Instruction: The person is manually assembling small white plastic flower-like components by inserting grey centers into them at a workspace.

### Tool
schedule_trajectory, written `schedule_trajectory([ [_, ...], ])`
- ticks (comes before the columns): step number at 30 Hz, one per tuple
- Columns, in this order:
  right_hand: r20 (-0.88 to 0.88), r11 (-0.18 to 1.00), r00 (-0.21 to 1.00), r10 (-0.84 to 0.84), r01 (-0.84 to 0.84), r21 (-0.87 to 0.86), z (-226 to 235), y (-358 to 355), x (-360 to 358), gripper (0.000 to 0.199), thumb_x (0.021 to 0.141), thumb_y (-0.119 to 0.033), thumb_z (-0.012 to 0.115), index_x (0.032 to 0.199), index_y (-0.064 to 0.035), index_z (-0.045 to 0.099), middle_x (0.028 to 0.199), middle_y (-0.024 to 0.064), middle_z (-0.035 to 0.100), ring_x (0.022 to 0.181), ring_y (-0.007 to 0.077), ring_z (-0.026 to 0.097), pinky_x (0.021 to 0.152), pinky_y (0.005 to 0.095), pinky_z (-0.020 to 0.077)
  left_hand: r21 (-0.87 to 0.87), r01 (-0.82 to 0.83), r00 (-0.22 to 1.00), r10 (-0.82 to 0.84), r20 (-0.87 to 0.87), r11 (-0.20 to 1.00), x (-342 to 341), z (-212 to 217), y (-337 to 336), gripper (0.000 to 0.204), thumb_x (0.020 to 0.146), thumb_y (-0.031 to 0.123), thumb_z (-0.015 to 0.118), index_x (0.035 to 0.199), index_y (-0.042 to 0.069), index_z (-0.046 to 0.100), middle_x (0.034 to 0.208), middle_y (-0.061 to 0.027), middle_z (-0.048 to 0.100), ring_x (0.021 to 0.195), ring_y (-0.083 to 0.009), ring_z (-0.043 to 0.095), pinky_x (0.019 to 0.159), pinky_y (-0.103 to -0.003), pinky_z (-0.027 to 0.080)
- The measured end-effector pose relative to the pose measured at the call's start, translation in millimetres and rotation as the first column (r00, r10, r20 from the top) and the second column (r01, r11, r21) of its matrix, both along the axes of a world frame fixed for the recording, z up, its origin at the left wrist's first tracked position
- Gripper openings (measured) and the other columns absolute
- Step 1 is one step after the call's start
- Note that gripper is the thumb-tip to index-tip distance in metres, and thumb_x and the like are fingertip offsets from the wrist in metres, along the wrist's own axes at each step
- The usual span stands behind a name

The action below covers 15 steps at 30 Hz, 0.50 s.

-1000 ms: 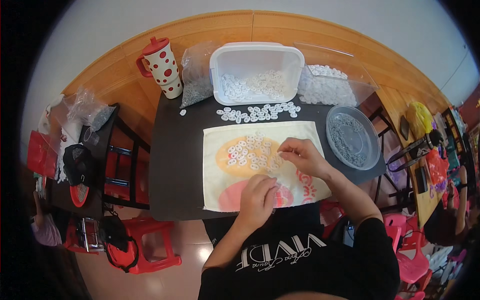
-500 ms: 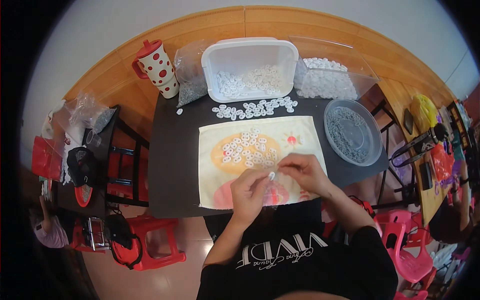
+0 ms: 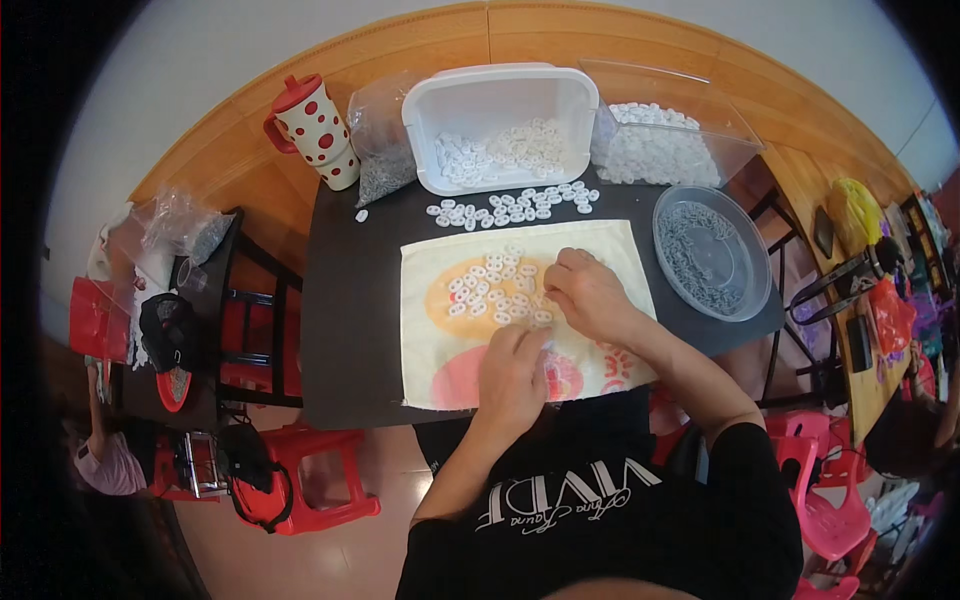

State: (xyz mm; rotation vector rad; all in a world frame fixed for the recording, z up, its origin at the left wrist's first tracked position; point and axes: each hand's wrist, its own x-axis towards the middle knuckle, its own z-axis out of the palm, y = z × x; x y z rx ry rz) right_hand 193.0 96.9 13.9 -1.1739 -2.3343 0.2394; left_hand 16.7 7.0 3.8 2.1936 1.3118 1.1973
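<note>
A loose cluster of small white oval pieces with two dark holes each (image 3: 480, 287) lies on a cream cloth with coloured prints (image 3: 425, 360). My left hand (image 3: 513, 372) rests low over the cloth, just below the cluster. Its fingers are drawn together and pointing down; whatever they hold is hidden. At the cluster's right edge is my right hand (image 3: 592, 292), with fingers curled and fingertips down beside the white pieces. What lies between those fingertips cannot be made out.
Beyond the cloth lies a row of more white pieces (image 3: 520, 208). Behind stand a white tub (image 3: 420, 150), a clear box of white pieces (image 3: 660, 155), a bag of grey metal bits (image 3: 385, 175) and a dotted tumbler (image 3: 325, 140). A round tub of metal bits (image 3: 735, 310) sits right.
My right hand has moved up and away from the left, to the cluster's right edge. My left hand has turned palm down; the white piece seen in its fingers is now hidden.
</note>
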Motion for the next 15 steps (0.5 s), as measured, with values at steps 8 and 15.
schedule_trajectory([
  [8, -0.014, 0.999, 1.0, -0.015, 0.014, -0.038, 4, 0, -4, 0.012, 0.081, -0.007, 0.071, 0.091, -0.0055, 0.064, 0.093, 0.0127, 0.057, 0.094, 0.0349, 0.058, 0.078, 0.0449, 0.0485, -0.021, 0.0, 0.998, 0.001, 0.064, 1.0, -2, -4, 4, 0.024, 0.075, -0.01, 0.063, 0.097, 0.0, 0.068, 0.089, -0.0151, 0.062, 0.08, -0.033, 0.064, 0.069, -0.038, 0.051],
  [15, -0.293, 0.977, 0.956, 0.0, -0.063, -0.206, 7, -6, 11, 0.009, 0.085, -0.002, 0.069, 0.093, -0.0037, 0.065, 0.089, 0.0097, 0.062, 0.08, 0.0254, 0.062, 0.073, 0.0338, 0.0496, -0.088, 0.006, 0.994, 0.004, 0.111, 0.996, -1, 3, 2, 0.018, 0.078, -0.006, 0.064, 0.095, 0.0, 0.068, 0.09, -0.0167, 0.061, 0.086, -0.0372, 0.061, 0.073, -0.043, 0.05],
])
